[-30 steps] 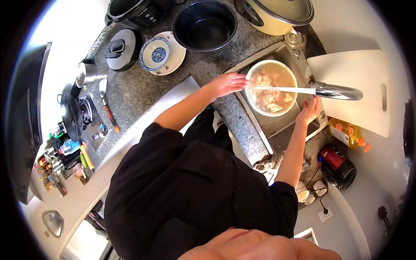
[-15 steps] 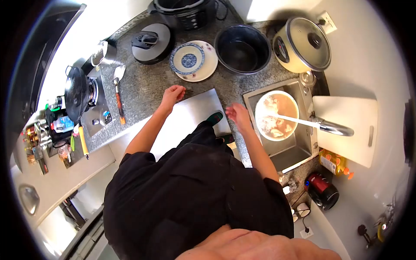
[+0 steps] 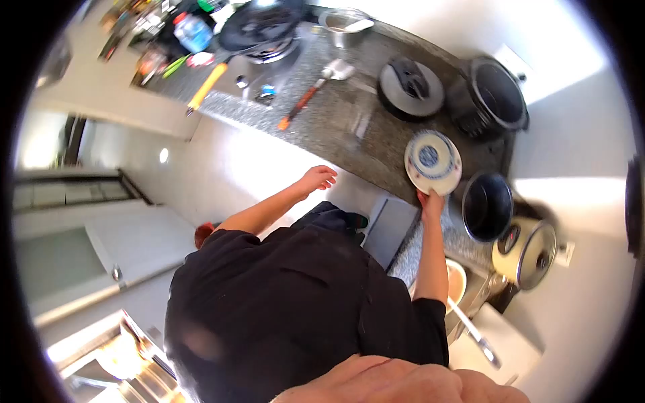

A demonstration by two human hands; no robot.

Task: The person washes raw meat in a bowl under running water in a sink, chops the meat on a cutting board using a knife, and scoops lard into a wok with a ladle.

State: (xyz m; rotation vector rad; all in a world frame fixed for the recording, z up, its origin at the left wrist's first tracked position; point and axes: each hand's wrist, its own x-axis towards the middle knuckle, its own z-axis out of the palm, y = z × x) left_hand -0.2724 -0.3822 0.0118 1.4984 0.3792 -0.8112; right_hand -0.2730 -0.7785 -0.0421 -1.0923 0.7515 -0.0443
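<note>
White plate (image 3: 441, 185) touching right hand (image 3: 431, 202), left hand (image 3: 318, 179) well apart

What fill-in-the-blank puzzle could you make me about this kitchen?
The right hand is at the edge of a plate.
On that plate sits a blue-and-white ____.
The left hand holds ____.
The wok has a ____ handle.

Missing words: bowl; nothing; yellow.
</note>
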